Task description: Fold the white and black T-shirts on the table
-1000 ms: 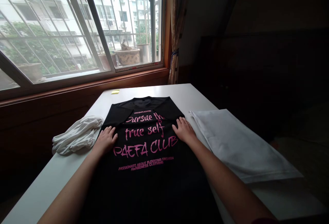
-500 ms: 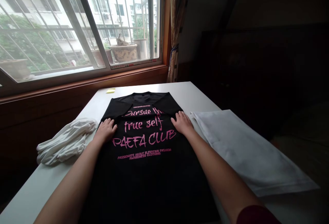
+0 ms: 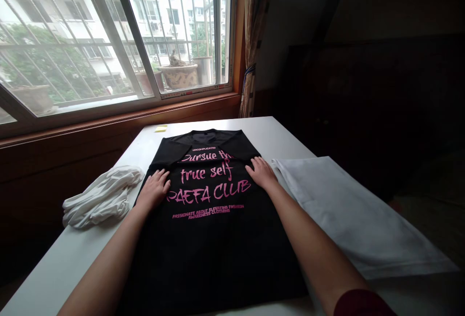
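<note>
A black T-shirt (image 3: 218,253) with pink lettering lies spread on the white table (image 3: 47,277), its collar toward the window. Both short sleeves are folded inward over the chest and cover the edges of the print. My left hand (image 3: 154,190) rests flat on the shirt's left side, just below the folded sleeve, fingers spread. On the opposite side my right hand (image 3: 262,173) lies on the right edge below the other sleeve, fingers stretched out and slightly apart. Neither hand grips the cloth.
A crumpled white garment (image 3: 103,195) lies on the table to the left. To the right, a flat white cloth (image 3: 356,214) reaches the table edge. A yellow sticky note (image 3: 161,128) is at the far left corner. Beyond are a window (image 3: 145,35) and a tied curtain (image 3: 250,64).
My left hand has slid slightly down along the shirt's left side. My right hand stays by the right edge. The whole view has shifted a little.
</note>
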`<act>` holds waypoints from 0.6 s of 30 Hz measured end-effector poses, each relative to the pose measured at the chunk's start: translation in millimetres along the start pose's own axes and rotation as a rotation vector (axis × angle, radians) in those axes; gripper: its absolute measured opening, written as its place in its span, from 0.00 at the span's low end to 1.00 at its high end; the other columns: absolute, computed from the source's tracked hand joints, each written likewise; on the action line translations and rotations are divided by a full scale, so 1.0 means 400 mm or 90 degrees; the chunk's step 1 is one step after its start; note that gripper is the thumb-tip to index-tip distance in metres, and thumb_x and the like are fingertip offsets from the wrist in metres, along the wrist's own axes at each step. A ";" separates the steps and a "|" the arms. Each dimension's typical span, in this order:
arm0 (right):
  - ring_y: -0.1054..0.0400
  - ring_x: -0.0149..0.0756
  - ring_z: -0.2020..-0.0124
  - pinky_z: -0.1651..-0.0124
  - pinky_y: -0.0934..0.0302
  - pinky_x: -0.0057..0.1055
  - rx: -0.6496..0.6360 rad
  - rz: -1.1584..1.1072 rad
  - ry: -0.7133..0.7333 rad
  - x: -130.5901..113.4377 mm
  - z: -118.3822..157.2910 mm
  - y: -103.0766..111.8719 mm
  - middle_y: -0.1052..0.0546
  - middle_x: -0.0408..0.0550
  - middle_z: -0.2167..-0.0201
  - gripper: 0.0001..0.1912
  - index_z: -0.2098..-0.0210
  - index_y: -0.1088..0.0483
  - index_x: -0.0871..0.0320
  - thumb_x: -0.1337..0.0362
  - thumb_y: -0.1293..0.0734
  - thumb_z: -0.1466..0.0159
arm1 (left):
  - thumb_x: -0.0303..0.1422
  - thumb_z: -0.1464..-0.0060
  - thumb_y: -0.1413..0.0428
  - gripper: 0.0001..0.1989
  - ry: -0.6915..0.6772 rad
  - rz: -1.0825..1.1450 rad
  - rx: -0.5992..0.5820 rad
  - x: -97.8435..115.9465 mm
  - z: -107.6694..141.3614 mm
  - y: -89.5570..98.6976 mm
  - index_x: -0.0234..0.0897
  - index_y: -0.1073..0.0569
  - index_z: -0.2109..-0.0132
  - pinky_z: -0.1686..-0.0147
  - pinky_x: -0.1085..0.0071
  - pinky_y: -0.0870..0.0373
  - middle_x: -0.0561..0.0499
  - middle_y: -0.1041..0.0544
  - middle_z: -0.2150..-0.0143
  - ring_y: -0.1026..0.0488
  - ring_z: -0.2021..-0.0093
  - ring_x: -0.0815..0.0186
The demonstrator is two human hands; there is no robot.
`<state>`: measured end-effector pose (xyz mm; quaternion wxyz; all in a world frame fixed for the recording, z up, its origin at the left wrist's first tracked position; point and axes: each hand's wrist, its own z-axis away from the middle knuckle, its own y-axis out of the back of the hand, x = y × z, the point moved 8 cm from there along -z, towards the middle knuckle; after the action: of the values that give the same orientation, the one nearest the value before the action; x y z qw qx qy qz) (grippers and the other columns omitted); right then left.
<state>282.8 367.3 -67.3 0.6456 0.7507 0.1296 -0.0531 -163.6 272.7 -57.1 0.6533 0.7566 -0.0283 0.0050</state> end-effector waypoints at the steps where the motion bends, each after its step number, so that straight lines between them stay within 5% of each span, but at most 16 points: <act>1: 0.50 0.48 0.26 0.26 0.57 0.42 0.011 -0.016 0.007 0.004 0.010 0.006 0.37 0.59 0.29 0.32 0.32 0.35 0.66 0.51 0.43 0.27 | 0.42 0.30 0.58 0.28 -0.023 0.012 0.002 0.010 0.037 0.005 0.37 0.35 0.30 0.29 0.48 0.47 0.43 0.39 0.26 0.46 0.25 0.51; 7: 0.50 0.48 0.27 0.27 0.53 0.45 0.068 -0.088 0.074 0.005 0.131 0.045 0.33 0.51 0.31 0.27 0.35 0.30 0.55 0.55 0.36 0.31 | 0.46 0.32 0.50 0.27 -0.210 0.111 -0.012 0.102 0.343 0.071 0.51 0.35 0.30 0.29 0.42 0.47 0.49 0.38 0.26 0.46 0.25 0.51; 12: 0.55 0.51 0.25 0.26 0.54 0.50 0.017 -0.055 0.056 -0.051 0.293 0.045 0.37 0.48 0.29 0.26 0.34 0.32 0.51 0.52 0.38 0.29 | 0.48 0.40 0.40 0.36 -0.379 0.168 -0.105 0.223 0.590 0.136 0.56 0.40 0.28 0.32 0.38 0.44 0.47 0.35 0.28 0.41 0.27 0.47; 14: 0.57 0.53 0.24 0.26 0.55 0.52 -0.007 -0.044 0.057 -0.084 0.366 0.049 0.40 0.48 0.27 0.27 0.33 0.34 0.51 0.52 0.38 0.29 | 0.46 0.43 0.37 0.39 -0.388 0.168 -0.096 0.242 0.643 0.146 0.56 0.41 0.27 0.33 0.37 0.42 0.47 0.33 0.29 0.37 0.29 0.46; 18: 0.58 0.54 0.24 0.26 0.56 0.56 -0.045 -0.058 0.149 -0.151 0.522 0.087 0.39 0.46 0.28 0.27 0.34 0.33 0.47 0.51 0.35 0.30 | 0.31 0.41 0.43 0.27 -0.345 0.183 0.000 0.232 0.671 0.156 0.56 0.28 0.35 0.36 0.49 0.29 0.51 0.22 0.39 0.25 0.38 0.53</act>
<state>252.0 149.7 -52.7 0.6492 0.7218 0.2397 0.0099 -81.7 -5.2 -30.5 0.6146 0.7185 -0.3084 -0.1046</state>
